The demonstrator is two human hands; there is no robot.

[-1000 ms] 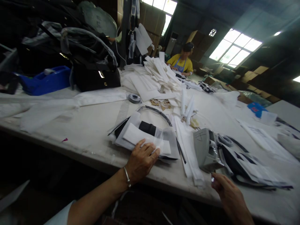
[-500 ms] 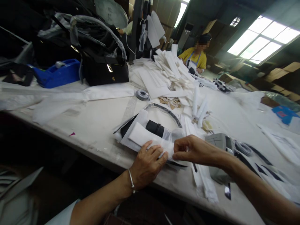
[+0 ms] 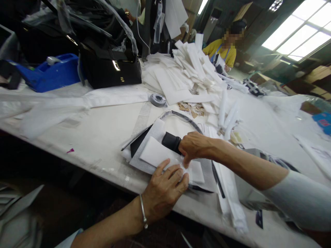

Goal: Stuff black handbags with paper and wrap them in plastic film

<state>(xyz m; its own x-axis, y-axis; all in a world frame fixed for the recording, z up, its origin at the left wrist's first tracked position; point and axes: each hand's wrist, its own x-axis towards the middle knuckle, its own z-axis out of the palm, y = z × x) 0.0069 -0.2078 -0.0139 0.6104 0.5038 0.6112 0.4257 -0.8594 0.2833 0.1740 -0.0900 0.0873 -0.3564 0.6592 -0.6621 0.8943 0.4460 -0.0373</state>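
Observation:
A black handbag [image 3: 139, 140] lies on the table, partly covered by thin white sheeting, its arched handle [image 3: 187, 119] wrapped in clear film. Across the sheeting is a white foam strip [image 3: 152, 151], and a black folded strap piece [image 3: 170, 141] rests just behind it. My left hand [image 3: 165, 189], with a bangle at the wrist, lies on the foam with fingers spread. At the right end of the strap piece is my right hand [image 3: 192, 146], fingers curled and thumb pointing down to the foam. Whatever is inside its fingers is hidden.
Behind are a grey tape roll [image 3: 158, 100], brown tags [image 3: 191, 108] and a heap of white foam strips [image 3: 181, 75]. At left stand a blue tape dispenser [image 3: 55, 74] and another black handbag [image 3: 110, 65]. A grey device [image 3: 254, 193] sits under my right forearm. A person in yellow [image 3: 221, 55] works beyond.
My right hand has moved left and back, from the foam's right end to the strap piece, uncovering that end. My left hand stays on the foam. The camera view has shifted slightly.

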